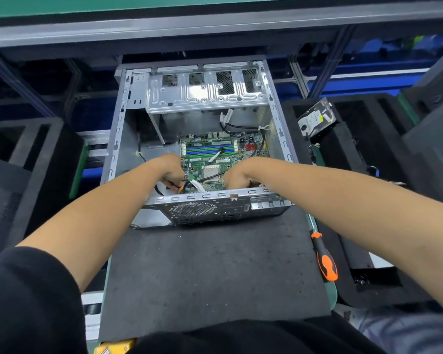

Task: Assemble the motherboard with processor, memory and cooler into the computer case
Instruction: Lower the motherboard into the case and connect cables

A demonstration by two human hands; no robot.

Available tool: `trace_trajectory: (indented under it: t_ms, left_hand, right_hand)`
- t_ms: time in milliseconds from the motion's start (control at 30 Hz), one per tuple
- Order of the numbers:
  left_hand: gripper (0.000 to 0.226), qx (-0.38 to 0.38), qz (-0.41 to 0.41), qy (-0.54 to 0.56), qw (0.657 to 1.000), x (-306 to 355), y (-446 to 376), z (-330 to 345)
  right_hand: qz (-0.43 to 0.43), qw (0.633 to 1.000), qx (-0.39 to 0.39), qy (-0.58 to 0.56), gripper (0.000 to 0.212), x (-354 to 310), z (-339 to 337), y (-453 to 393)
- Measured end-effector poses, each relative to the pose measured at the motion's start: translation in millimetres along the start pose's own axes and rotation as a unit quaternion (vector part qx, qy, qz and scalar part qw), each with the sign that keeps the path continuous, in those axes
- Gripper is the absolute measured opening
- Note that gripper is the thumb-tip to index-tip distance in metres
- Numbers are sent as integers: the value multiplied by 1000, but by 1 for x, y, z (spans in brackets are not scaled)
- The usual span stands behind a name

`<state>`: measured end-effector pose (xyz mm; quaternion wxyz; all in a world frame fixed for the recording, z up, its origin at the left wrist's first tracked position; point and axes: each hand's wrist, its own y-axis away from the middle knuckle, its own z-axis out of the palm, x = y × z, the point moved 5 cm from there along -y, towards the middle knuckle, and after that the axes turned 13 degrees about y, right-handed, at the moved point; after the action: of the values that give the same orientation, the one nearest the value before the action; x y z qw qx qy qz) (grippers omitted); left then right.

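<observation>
Head view: screwdriver [326, 259] beside case [128, 103].

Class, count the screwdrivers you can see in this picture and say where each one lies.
1. The screwdriver, orange and black, lies at the right edge of the dark foam mat, right of the case. Others may be hidden.

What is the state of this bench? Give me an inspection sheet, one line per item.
Surface: dark foam mat, bare in front of the case.
Job's things: open computer case lying on the mat; motherboard inside, processor socket uncovered, no cooler fitted.
Clutter: orange-and-black screwdriver at the mat's right edge; hard drive on the black foam tray to the right.
Hands: left hand and right hand both inside the case at the board's near edge; fingers hidden, grip unclear.
Cables: black cables loose across the board; white connector between the hands.
Surroundings: foam trays either side, shelf frame behind.
</observation>
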<state>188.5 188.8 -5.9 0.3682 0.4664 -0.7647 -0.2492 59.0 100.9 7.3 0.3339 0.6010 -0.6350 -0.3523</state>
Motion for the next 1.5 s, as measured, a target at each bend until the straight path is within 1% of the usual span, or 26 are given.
trace_trajectory:
  t_ms: [67, 133, 200, 233, 333, 433, 500, 600, 667, 767, 867, 967, 1000, 1033, 1067, 1100, 1133, 1167, 1200, 1233, 1300, 1333, 1400, 1433, 1500]
  left_hand:
    - [27, 1, 12, 9, 1000, 1, -2, 0]
    - [29, -14, 17, -10, 1000, 0, 0, 0]
    - [29, -18, 22, -11, 1000, -2, 0, -3]
    - [28, -21, 23, -14, 999, -3, 0, -4]
    - [23, -24, 27, -17, 999, -3, 0, -3]
    - [20, -15, 28, -13, 999, -1, -4, -2]
    - [23, -7, 26, -17, 999, 0, -5, -2]
    - [24, -18, 21, -12, 1000, 0, -8, 0]
    - [20, -26, 16, 0, 1000, -1, -8, 1]
    - [16, -44, 5, 17, 999, -1, -8, 7]
    - [14, -43, -2, 30, 999, -2, -8, 9]
    - [11, -49, -8, 27, 998, -2, -5, 7]
    - [12, -39, -11, 24, 999, -4, -3, 3]
    - [16, -7, -4, 12, 1000, -5, -3, -4]
    - [19, 46, 17, -13, 999, -5, -2, -14]
    - [16, 108, 47, -37, 992, -2, -2, -25]
    - [9, 165, 84, -44, 982, 1, -2, -35]
    - [7, 207, 127, -26, 970, 5, -2, -42]
    - [15, 225, 170, -2, 959, 11, -5, -46]
    - [21, 223, 206, 4, 953, 18, -7, -47]
    - [27, 197, 236, -18, 951, 29, -15, -45]
    - [31, 181, 222, -30, 958, 32, -19, -43]
    - [49, 143, 186, -54, 971, 32, -32, -39]
    - [58, 127, 172, -65, 975, 30, -37, -37]
    - [66, 105, 161, -76, 978, 27, -46, -33]
  right_hand:
    - [7, 1000, -7, -12, 48, 2, 2, -2]
    - [10, 1000, -21, -18, 47, 3, 3, -4]
    - [13, 999, -40, -27, 42, 2, 4, -4]
    - [15, 998, -49, -30, 40, 1, 4, -2]
    - [21, 997, -73, -26, 43, -2, 4, 1]
    - [44, 994, -88, -37, 24, 2, 4, -2]
    - [45, 994, -95, -41, 29, 3, 4, -5]
    - [27, 990, -115, -77, 20, 2, 8, -5]
    - [24, 987, -115, -106, 28, 4, 9, -3]
    - [19, 988, -111, -102, 17, 5, 12, -2]
    - [16, 989, -110, -100, 17, 4, 14, -2]
    - [7, 989, -87, -118, 18, 6, 12, -1]
    - [2, 991, -76, -113, 21, 6, 11, 0]
    - [-3, 992, -66, -110, 25, 5, 10, 0]
    - [-9, 993, -55, -108, 28, 4, 10, -1]
    - [-15, 993, -45, -106, 30, 3, 10, -2]
    - [-20, 994, -37, -103, 27, 3, 10, -4]
    - [-23, 994, -31, -100, 21, 3, 9, -4]
    - [-26, 994, -24, -101, 16, 3, 9, -5]
    - [-28, 994, -18, -106, 15, 4, 8, -6]
    - [-40, 992, -6, -116, 22, 3, 7, -8]
    - [-47, 992, 1, -114, 24, 2, 6, -10]
    - [-47, 993, 7, -113, 19, 2, 5, -12]
    - [-44, 992, 9, -120, 20, 3, 6, -14]
    - [-50, 992, 12, -119, 26, 4, 7, -17]
